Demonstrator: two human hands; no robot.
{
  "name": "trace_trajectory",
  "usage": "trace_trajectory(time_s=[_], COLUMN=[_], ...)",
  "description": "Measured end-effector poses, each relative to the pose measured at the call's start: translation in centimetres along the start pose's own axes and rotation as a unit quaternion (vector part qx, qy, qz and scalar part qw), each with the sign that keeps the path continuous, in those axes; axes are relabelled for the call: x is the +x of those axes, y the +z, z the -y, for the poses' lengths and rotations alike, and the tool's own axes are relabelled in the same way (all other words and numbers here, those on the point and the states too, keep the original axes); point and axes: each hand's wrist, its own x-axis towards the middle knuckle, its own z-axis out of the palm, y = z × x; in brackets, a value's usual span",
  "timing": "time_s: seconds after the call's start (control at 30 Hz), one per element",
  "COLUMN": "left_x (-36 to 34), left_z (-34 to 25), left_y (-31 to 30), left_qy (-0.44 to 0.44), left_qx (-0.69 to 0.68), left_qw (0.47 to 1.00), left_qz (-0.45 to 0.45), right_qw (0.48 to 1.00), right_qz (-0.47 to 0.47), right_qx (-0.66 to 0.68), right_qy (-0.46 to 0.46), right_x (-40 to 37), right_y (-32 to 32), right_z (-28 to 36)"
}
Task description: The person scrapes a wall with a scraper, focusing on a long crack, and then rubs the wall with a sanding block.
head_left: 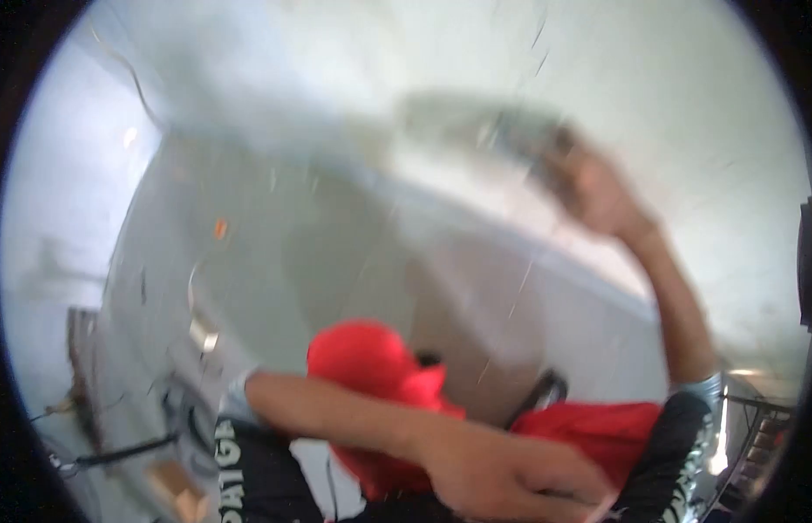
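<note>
The right hand (598,187) is gripping 1 blurred grey object (463,118), raised well above the red cloth (371,357). The left hand (511,475) is lying over the red cloth's lower edge with its fingers curled. The blur is hiding whether it is holding anything.

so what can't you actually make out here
- Grey thing at the raised right hand, head view: smeared by motion blur, so what it is and how it is gripped cannot be told.
- Left hand: fingertips cut off by the bottom edge; unclear whether it grips the red cloth.
- White lettering on the dark shirt: blurred and cut off at the bottom edge, unreadable.
</note>
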Motion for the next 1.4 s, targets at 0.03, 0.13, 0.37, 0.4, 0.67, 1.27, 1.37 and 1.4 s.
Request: trace_trajectory(time_s=[0.03, 0.13, 0.37, 0.4, 0.67, 1.27, 1.37, 1.4], left_x=[0.2, -0.2, -1.9, -2.1, 1.1, 0.7, 0.1, -0.2], left_z=[0.6, 0.1, 3.0, 2.7, 4.6, 5.1, 4.4, 3.9], left_y=[-1.3, -4.0, -9.9, -10.3, -11.0, -13.9, -13.8, -13.4], left_qy=[-0.027, -0.226, -0.363, -0.358, -0.415, -0.500, -0.488, -0.457], left_qx=[0.055, 0.382, 0.661, 0.703, 0.645, 0.611, 0.625, 0.631], left_qw=[0.997, 0.891, 0.644, 0.606, 0.611, 0.590, 0.593, 0.614], left_qz=[0.053, 0.100, 0.127, 0.099, 0.195, 0.169, 0.143, 0.130], right_qw=[0.999, 0.999, 0.890, 0.861, 0.824, 0.771, 0.800, 0.808], right_qz=[0.034, -0.005, -0.232, -0.248, -0.284, -0.104, -0.124, -0.131], right_qx=[0.019, -0.023, -0.350, -0.391, -0.482, -0.628, -0.587, -0.574], right_qy=[0.037, 0.046, 0.179, 0.207, 0.092, 0.015, -0.012, -0.006], right_x=[0.0, 0.0, -4.4, -5.2, 5.4, 11.1, 10.1, 7.8], right_y=[-1.2, -5.9, -16.9, -18.1, -24.5, -21.2, -21.2, -21.6], right_z=[0.4, 2.3, 3.8, 3.5, 3.2, 4.4, 3.1, 2.3])
